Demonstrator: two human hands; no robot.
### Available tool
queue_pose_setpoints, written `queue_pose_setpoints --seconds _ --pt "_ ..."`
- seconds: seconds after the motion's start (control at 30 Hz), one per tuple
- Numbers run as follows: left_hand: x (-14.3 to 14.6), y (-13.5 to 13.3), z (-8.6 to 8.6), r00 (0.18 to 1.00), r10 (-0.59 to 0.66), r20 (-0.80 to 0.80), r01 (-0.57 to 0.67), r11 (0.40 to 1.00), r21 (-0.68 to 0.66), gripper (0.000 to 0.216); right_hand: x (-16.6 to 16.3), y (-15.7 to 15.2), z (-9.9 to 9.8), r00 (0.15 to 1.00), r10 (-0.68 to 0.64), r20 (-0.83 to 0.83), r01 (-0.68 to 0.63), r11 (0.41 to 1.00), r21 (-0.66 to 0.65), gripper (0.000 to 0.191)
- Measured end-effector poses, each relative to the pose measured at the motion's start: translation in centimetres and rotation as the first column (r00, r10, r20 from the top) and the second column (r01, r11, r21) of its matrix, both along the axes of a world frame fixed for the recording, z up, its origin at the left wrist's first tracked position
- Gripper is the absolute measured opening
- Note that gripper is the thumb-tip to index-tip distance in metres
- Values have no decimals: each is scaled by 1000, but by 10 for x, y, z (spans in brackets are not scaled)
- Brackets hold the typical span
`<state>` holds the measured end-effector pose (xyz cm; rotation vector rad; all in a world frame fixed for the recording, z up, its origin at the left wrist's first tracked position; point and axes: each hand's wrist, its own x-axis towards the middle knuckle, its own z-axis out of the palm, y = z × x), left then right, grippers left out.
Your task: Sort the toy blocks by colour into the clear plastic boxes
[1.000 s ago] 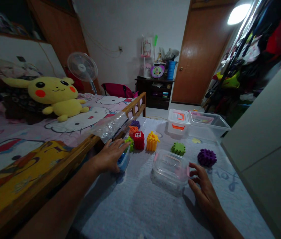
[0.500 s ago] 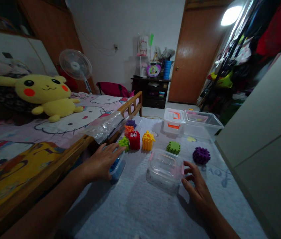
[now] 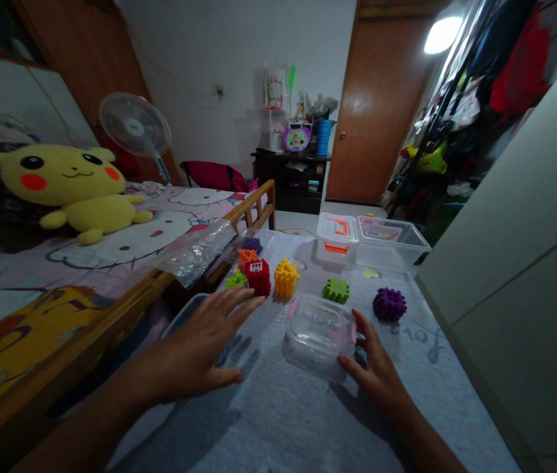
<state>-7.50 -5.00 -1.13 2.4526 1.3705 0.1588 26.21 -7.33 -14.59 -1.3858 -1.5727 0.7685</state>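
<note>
Spread open, my left hand (image 3: 209,335) hovers over the left side of the table with nothing in it. Beneath it lies a blue plastic container (image 3: 187,315), mostly hidden by the hand and wrist. My right hand (image 3: 374,361) is against the right side of a clear plastic box (image 3: 322,328) with pink clips. Its thumb lies at the front corner and its fingers by the right clip, gripping the box where it stands. Behind are a red block cube (image 3: 259,278), a yellow block piece (image 3: 286,279), a green block piece (image 3: 336,290) and a purple block cube (image 3: 389,304).
Light green (image 3: 236,280), orange (image 3: 247,257) and dark purple pieces (image 3: 252,246) stand at the back left. A lidded box with orange clips (image 3: 336,238) and an open clear bin (image 3: 391,246) stand at the far end. A wooden bed rail (image 3: 125,309) borders the left.
My left hand has come off the blue container and moved nearer; the container now lies further left. My right thumb has closed in on the clear box's front corner. The view has turned slightly right.
</note>
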Motion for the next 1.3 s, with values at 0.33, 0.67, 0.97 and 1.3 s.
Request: queue_pose_setpoints --seconds 0.33,0.67,0.97,1.3 --pt "108 35 -49 872 370 320 -359 928 -96 38 -3 -2 16 965 67 -252 -90 993 -81 73" --pt "100 28 -73 706 351 616 -252 936 -244 28 -9 12 21 959 -203 -200 187 977 -98 51" --pt "102 34 -94 579 388 717 -220 921 -321 29 -11 11 29 982 -172 -79 156 972 -177 43" --pt "100 33 -98 553 378 743 -132 920 -370 29 -15 11 33 906 -132 -403 20 963 -270 41"
